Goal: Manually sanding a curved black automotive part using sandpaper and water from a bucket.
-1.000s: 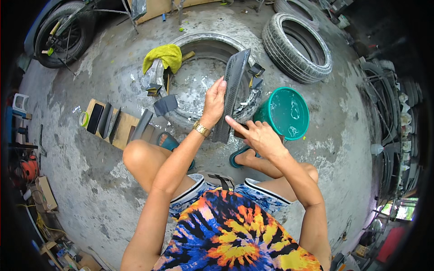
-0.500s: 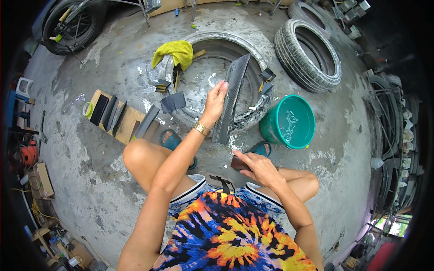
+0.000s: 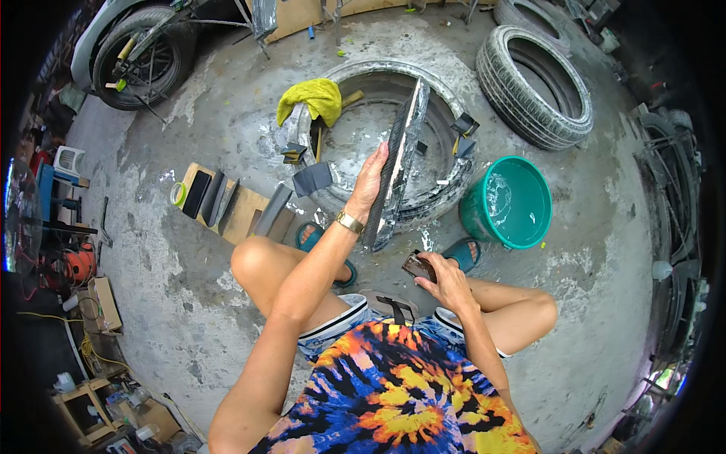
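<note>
My left hand (image 3: 367,184), a watch on its wrist, is closed around the middle of a long dark panel (image 3: 403,155) with a woven-looking surface. The panel stands tilted, one narrow whitish edge showing, above a tire (image 3: 429,74) lying flat on the floor. Between the fingers and thumb of my right hand (image 3: 449,286) is a small brown block (image 3: 418,265), its face turned partly up. That hand is near my right foot, apart from the panel. A yellow-green cloth (image 3: 316,101) and dark sheets like sandpaper (image 3: 312,178) hang on the tire's rim.
A green bucket of water (image 3: 484,203) stands right of the flat tire. To the left, a wooden board (image 3: 248,203) carries several dark strips and a phone (image 3: 196,193). Another tire (image 3: 522,113) leans at the far right. A wheeled vehicle (image 3: 144,60) is at the far left.
The panel has been turned in my left hand, so its whitish edge now shows. My right hand has rolled the brown block over to show its face. The whole view has shifted left.
</note>
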{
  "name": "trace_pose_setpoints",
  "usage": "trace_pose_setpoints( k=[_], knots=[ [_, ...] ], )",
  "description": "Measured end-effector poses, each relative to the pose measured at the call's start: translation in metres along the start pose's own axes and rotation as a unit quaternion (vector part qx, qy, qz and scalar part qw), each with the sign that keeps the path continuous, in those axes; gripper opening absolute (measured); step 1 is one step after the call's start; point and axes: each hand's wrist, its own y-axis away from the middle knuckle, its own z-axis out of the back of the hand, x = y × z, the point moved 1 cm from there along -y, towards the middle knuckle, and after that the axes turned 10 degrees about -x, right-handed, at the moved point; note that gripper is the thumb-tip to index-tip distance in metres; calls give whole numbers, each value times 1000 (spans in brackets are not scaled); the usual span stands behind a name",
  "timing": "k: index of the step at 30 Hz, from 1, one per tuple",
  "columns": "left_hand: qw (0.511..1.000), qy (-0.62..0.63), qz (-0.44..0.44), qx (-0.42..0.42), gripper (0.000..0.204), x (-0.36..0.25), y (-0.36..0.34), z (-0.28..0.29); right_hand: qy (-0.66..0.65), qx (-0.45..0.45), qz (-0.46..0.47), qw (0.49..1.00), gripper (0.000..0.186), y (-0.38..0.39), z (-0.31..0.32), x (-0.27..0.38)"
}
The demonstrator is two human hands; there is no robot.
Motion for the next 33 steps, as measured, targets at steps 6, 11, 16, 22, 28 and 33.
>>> trace_pose_setpoints(
  k=[6,11,16,22,28,33],
  knots=[
    [999,-6,16,-29,34,-4,2,-3,-28,-5,-3,1000,48,1,-11,-5],
    [994,-104,-34,8,38,-5,3,2,-34,-7,-1,999,47,2,-16,-2],
    [991,-125,-51,26,39,0,1,8,-50,-2,4,999,43,6,-24,-1],
    [992,-128,-19,-8,38,2,8,13,-41,28,-10,999,45,2,-25,5],
    [995,-83,47,8,36,7,5,27,-45,23,7,999,47,1,-30,1],
    [979,-197,-50,-8,38,7,6,22,-37,20,-4,999,48,0,-21,2]
  ],
)
